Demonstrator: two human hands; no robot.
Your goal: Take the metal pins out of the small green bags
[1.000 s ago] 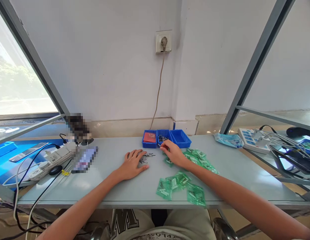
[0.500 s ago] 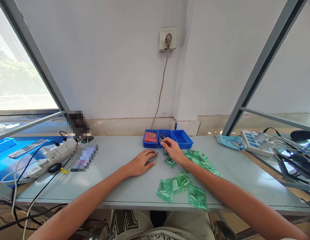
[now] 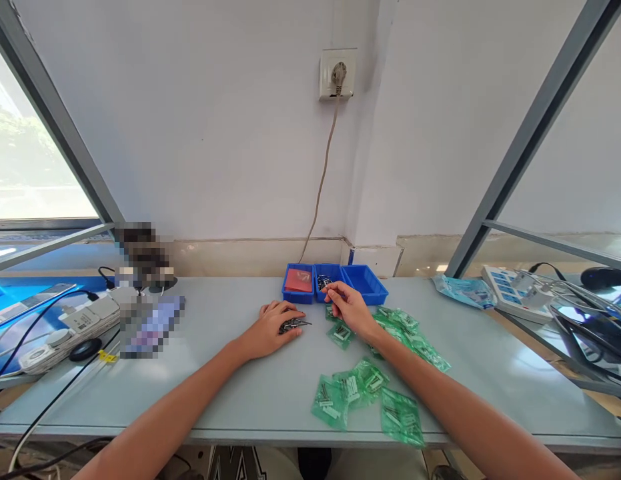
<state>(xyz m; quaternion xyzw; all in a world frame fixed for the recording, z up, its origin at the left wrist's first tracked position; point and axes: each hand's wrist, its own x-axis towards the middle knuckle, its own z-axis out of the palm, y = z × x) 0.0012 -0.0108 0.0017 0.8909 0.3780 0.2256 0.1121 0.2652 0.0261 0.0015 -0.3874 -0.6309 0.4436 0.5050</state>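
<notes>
My left hand [image 3: 274,330] rests on the grey table with its fingers curled around a bunch of small dark metal pieces [image 3: 291,325], which look like screws or pins and show between thumb and fingers. My right hand [image 3: 349,305] is pinched at the front edge of the middle blue bin [image 3: 328,271]; whatever its fingertips hold is too small to make out. More small metal pieces [image 3: 324,281] lie in that bin. Green plastic packets [image 3: 341,333] with small parts inside lie under and beside my right hand, and others [image 3: 402,415] are nearer the table's front edge.
Left of the middle bin, a blue bin [image 3: 297,298] holds a red packet [image 3: 299,280]; another blue bin [image 3: 365,285] stands to its right. A power strip [image 3: 73,333] with cables is at the left. At the right are a light-blue packet [image 3: 464,291] and a white power strip [image 3: 515,293].
My right hand's fingertips have drawn back slightly from the middle bin. More of the metal pieces now shows in my left hand. The camera view has shifted a little.
</notes>
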